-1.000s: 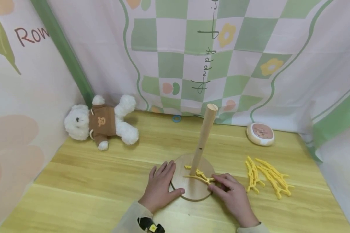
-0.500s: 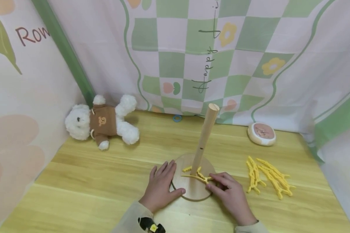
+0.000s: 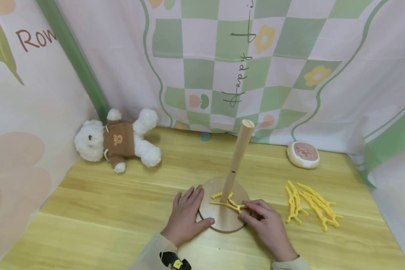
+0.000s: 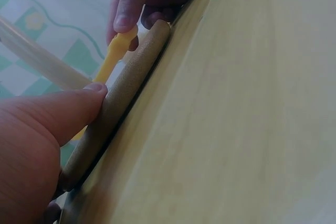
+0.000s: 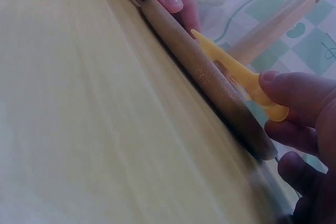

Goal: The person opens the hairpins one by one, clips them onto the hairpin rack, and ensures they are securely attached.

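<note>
A round wooden base (image 3: 219, 225) with an upright wooden post (image 3: 239, 150) stands on the table. My left hand (image 3: 188, 212) lies along the base's left side, fingers straight, its thumb resting over the rim. My right hand (image 3: 268, 227) pinches the forked end of a yellow branch-shaped plastic piece (image 5: 236, 69) between thumb and finger. This piece stretches across the base in front of the post's foot. More yellow plastic (image 3: 216, 195) shows behind the post's foot; whether it belongs to the same piece, I cannot tell.
Several yellow branch-shaped pieces (image 3: 312, 204) lie on the table (image 3: 104, 228) to the right. A white plush toy (image 3: 119, 140) in a brown top lies at the back left. At the back are a small blue ring (image 3: 205, 136) and a rounded white device (image 3: 303, 154).
My right hand has shifted slightly left with the yellow branch-shaped piece, then held still over the last half second. My left hand stays on the base.
</note>
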`<state>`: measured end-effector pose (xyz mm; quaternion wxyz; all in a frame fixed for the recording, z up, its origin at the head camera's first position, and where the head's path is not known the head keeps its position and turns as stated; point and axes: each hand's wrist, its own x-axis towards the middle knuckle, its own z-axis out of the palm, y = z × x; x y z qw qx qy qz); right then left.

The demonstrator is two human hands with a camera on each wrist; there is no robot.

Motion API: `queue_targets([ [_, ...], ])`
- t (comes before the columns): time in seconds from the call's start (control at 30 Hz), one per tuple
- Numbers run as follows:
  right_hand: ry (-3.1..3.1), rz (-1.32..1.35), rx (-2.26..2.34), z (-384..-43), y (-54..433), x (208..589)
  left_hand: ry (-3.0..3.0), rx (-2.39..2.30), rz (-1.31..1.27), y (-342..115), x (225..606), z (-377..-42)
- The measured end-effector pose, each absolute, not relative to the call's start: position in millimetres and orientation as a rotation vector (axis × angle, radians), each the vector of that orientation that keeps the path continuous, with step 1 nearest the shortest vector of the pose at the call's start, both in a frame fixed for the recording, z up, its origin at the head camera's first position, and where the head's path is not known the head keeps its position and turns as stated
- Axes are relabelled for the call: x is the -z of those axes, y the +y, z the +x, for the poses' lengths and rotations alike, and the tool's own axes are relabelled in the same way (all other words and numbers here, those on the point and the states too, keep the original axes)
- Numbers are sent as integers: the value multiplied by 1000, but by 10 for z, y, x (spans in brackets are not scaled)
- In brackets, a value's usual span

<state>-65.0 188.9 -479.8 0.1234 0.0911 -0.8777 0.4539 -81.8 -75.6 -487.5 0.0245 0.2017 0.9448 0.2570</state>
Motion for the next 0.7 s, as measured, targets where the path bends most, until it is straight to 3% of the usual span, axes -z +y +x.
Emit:
queue_targets([
  [0.7,-2589,258,-1296,-653,1882,4785,2931,-792,618,-748,4846,-806],
])
